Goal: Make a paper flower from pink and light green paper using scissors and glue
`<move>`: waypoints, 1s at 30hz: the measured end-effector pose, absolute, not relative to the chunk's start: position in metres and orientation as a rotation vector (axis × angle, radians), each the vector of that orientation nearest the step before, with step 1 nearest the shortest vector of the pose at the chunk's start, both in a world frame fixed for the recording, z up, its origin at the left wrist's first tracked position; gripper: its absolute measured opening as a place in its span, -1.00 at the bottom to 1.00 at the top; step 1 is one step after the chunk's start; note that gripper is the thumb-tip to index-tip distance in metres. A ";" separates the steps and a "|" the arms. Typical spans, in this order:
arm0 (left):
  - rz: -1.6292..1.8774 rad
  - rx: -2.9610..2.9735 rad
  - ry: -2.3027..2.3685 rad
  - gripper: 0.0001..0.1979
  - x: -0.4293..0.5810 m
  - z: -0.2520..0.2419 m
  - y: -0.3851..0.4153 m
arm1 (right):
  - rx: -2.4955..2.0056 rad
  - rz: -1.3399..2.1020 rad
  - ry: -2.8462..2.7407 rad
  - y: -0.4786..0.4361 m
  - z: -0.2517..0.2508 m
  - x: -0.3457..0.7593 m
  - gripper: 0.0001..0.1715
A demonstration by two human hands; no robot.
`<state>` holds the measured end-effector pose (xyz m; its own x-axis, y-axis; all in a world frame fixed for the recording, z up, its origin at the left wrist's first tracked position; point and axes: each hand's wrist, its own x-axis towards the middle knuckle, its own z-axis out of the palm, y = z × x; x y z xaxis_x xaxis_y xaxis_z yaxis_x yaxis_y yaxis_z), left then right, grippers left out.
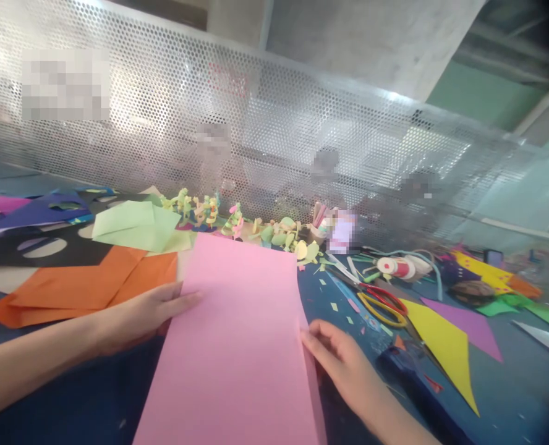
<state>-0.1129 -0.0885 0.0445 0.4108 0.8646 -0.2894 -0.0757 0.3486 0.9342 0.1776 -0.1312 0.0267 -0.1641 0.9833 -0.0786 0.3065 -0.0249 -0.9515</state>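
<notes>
A large sheet of pink paper (237,340) is held up in front of me, over the dark blue table. My left hand (156,309) grips its left edge, thumb on the front face and fingers behind. On the right edge, my right hand (332,349) pinches the paper between thumb and curled fingers. A narrow strip along that right edge bends away. Beside my left hand lie folded orange sheets (84,281). Scissors (383,303) with red and yellow handles rest on the table beyond my right hand.
Pale green paper (135,225) lies behind the orange. Small paper figures (195,207) and cut green pieces (284,233) line the back, before a perforated metal screen (163,111). At right are a thread spool (395,267), yellow paper (441,346) and purple paper (469,327). Scraps dot the table.
</notes>
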 end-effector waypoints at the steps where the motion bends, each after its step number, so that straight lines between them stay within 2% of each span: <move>1: 0.679 1.087 0.919 -0.65 -0.113 0.045 -0.088 | -1.411 1.145 -1.591 -0.130 0.024 0.180 -0.64; 5: 0.544 1.264 0.893 -0.62 -0.113 0.045 -0.087 | -1.500 0.990 -1.639 -0.126 0.017 0.186 -0.63; 12: 0.751 1.218 0.926 -0.65 -0.118 0.034 -0.077 | -1.536 1.073 -1.646 -0.128 0.021 0.184 -0.54; 16: 0.812 1.201 0.958 -0.61 -0.119 0.028 -0.074 | -1.571 0.811 -1.806 -0.128 0.017 0.185 -0.57; 20: 0.817 1.185 0.966 -0.66 -0.119 0.021 -0.071 | -1.638 0.613 -1.837 -0.130 0.016 0.181 -0.56; 25: 0.746 1.144 0.942 -0.67 -0.128 0.027 -0.066 | -1.849 0.718 -1.887 -0.117 0.037 0.200 -0.51; 26: 0.698 1.135 0.915 -0.67 -0.130 0.032 -0.066 | -1.880 0.629 -1.964 -0.108 0.043 0.212 -0.60; 28: 0.590 1.122 0.849 -0.70 -0.135 0.040 -0.068 | -2.062 0.124 -2.090 -0.085 0.053 0.243 -0.76; 29: 0.536 1.122 0.829 -0.71 -0.137 0.044 -0.069 | -2.194 -0.100 -2.132 -0.072 0.056 0.260 -0.80; 30: 0.478 1.126 0.824 -0.72 -0.138 0.047 -0.071 | -2.269 -0.178 -2.124 -0.059 0.058 0.277 -0.82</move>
